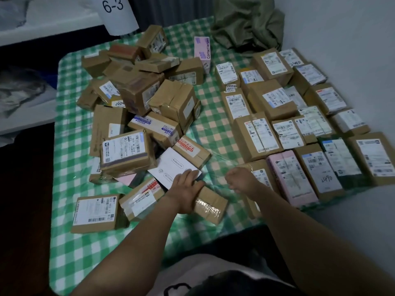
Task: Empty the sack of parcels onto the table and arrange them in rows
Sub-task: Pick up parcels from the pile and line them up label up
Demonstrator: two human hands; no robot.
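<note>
Left hand (188, 189) grasping a taped brown parcel (208, 205) at lower centre; right hand (239, 180) clenched, empty. Best slid label-up flush beside the rows (288, 124) on the counter (70, 242).

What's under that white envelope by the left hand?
The white envelope lies across a brown box and something pink; whatever else lies beneath is covered.

green-and-white checked tablecloth (213, 129), brown parcels (136, 90), one pink parcel (290, 176), olive sack (245, 22).
</note>
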